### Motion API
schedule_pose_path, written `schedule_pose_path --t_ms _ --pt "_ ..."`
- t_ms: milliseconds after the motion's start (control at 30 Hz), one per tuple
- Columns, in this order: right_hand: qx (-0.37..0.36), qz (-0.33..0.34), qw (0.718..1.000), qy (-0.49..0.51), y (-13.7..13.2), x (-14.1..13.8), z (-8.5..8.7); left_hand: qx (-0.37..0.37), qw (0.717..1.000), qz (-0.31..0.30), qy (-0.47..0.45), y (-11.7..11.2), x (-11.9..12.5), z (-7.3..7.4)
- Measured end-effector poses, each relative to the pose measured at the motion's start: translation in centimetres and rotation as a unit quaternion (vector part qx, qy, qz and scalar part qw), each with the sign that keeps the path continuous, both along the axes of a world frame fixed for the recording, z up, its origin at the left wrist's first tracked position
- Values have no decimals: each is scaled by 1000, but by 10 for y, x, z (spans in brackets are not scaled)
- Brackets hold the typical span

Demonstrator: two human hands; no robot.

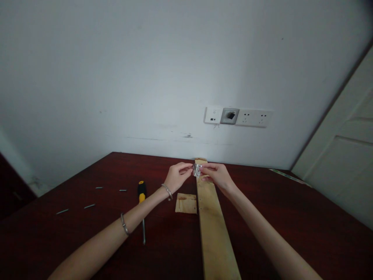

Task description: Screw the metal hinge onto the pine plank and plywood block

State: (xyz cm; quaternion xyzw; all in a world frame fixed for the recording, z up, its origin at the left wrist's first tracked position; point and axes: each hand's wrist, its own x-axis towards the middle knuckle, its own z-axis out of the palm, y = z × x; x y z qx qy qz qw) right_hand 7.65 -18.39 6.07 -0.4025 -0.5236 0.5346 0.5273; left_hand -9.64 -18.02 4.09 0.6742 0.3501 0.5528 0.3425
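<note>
My left hand and my right hand meet over the far end of a long pale wooden plank. Both pinch a small shiny metal hinge between fingertips, one hand on each side, just above the plank. A small square plywood piece lies flat against the plank's left edge, below my left hand. A screwdriver with a yellow and black handle lies on the dark red table, under my left forearm.
Several loose screws lie scattered on the table's left part. A row of white wall sockets sits on the wall behind. A pale door stands at the right.
</note>
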Motion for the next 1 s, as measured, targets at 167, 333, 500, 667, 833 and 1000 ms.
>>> schedule_pose_path --t_ms 167,333,500,667,833,1000 --pt "22 -7 1000 -19 -1 -3 1 126 982 23 137 -13 6 4" --pt "37 -8 999 -24 -2 -6 2 40 995 -50 79 -14 14 -3" --pt "44 -14 998 -31 -3 -8 -1 -49 995 -87 20 -9 16 -9" --pt "72 -3 996 -58 -3 -7 -3 -177 969 -140 -97 -10 17 -6" --pt "126 -25 984 -125 -1 -1 -3 -257 937 -169 -168 -11 14 1" --pt "300 -78 915 -257 -3 8 1 -256 928 -200 -181 -5 3 6"
